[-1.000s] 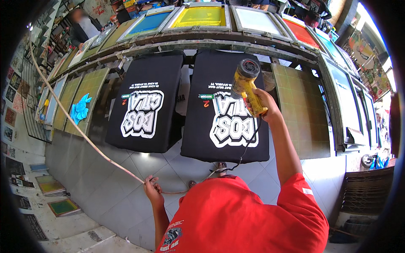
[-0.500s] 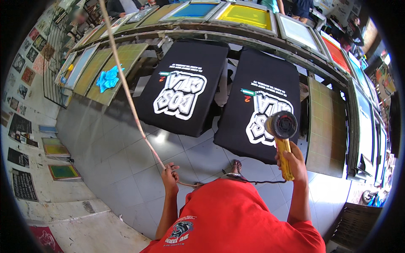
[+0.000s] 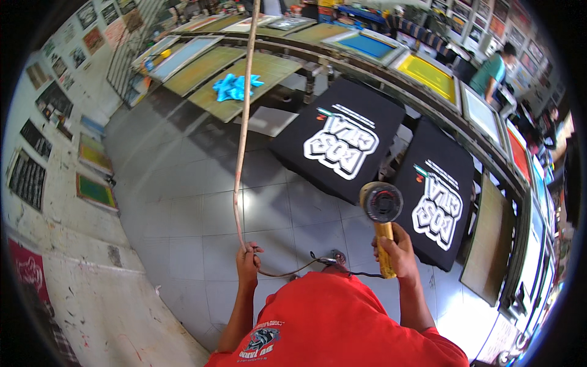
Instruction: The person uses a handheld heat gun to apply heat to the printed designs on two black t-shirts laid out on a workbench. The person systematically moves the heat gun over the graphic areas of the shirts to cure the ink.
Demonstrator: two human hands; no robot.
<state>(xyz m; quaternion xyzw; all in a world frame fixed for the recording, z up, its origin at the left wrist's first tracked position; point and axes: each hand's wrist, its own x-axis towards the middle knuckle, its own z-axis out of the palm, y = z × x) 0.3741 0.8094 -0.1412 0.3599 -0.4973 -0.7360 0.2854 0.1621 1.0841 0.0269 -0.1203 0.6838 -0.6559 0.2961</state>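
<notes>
My right hand (image 3: 397,254) grips the yellow handle of a heat gun (image 3: 381,211), whose round nozzle faces up toward the camera, near the front edge of two black T-shirts with white prints (image 3: 342,140) (image 3: 439,202) laid on pallets. My left hand (image 3: 248,260) is closed around a long tan hose or cord (image 3: 243,122) that rises out of the top of the picture; its lower end loops across to the heat gun. I wear a red shirt.
A grey tiled floor (image 3: 177,202) lies below. Printing screens in blue (image 3: 367,44), yellow (image 3: 435,76) and other colours ring the press. A blue rag (image 3: 233,87) lies on a greenish pallet. Framed screens lean on the left wall. A person in green (image 3: 492,72) stands at the far right.
The view has swung left, shifting the shirts to the right. My right hand has pulled the heat gun back off the shirts toward my body. My left hand keeps its hold on the hose.
</notes>
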